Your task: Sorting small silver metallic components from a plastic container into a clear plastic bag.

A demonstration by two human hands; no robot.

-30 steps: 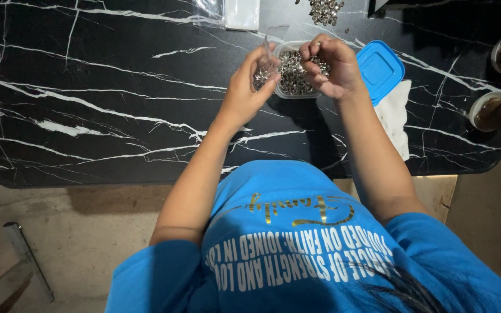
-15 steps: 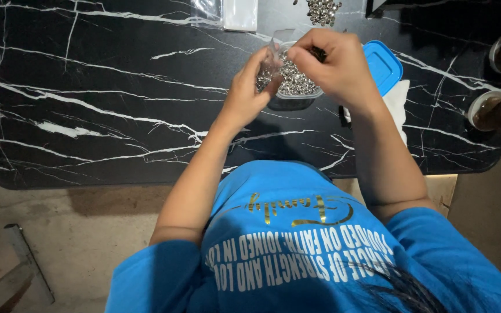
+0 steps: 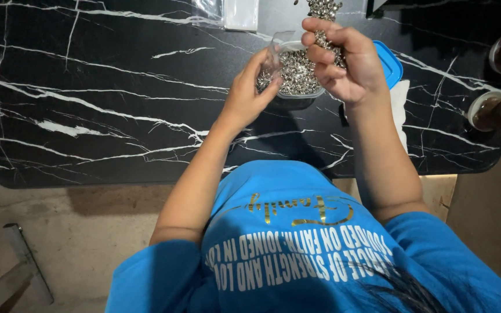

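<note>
At twelve o'clock on the black marble-pattern table, a clear plastic container stands, filled with many small silver metal beads. The left hand is at nine o'clock of this container; its fingers are closed on the near left wall of the container, thumb at the front and fingertips at the rim. The right hand is at three o'clock of the container and a little above it. Its fingers are curled together around a handful of the same beads, and some of them show between the fingers. At twelve o'clock of the container, near the picture's top edge, a loose pile of beads is seen; I cannot tell what it lies in. A blue lid lies just beside the right hand at three o'clock, over a white cloth. At eleven o'clock a clear plastic bag lies flat. Far at three o'clock, two round wooden pieces are at the table edge.
</note>
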